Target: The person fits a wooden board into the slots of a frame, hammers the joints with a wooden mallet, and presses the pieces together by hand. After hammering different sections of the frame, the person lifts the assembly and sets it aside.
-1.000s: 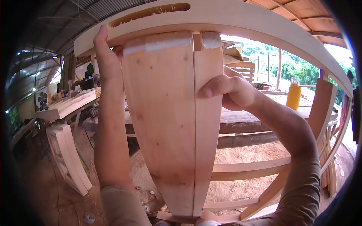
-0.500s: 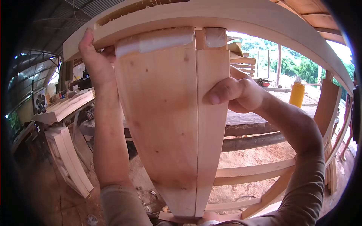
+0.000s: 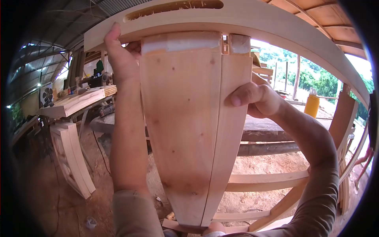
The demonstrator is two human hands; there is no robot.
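A wide, tapering wooden panel (image 3: 183, 118) stands upright in front of me, with a narrower strip along its right side. Along its top edge are two tenons (image 3: 193, 41) with a whitish, glue-like coating. Over them lies a long wooden rail (image 3: 260, 17) with a rough slot (image 3: 173, 10) in its face. My left hand (image 3: 123, 59) grips the rail near its left end, thumb on the front and fingers partly hidden behind the panel. My right hand (image 3: 260, 98) clasps the panel's right edge, thumb on its face and the other fingers mostly hidden behind.
Curved wooden slats (image 3: 268, 179) join a post (image 3: 341, 108) at the right. Behind the panel is a heavy plank bench (image 3: 268, 136) with a yellow container (image 3: 311, 106). A wooden frame (image 3: 71, 158) leans at the left beside a workbench (image 3: 79, 103). Part of a person (image 3: 363, 158) shows far right.
The panel, rail and my left hand appear farther right in view, and more of the rail's slot shows. A see-through gap now appears between the tenons. Both hands keep their holds.
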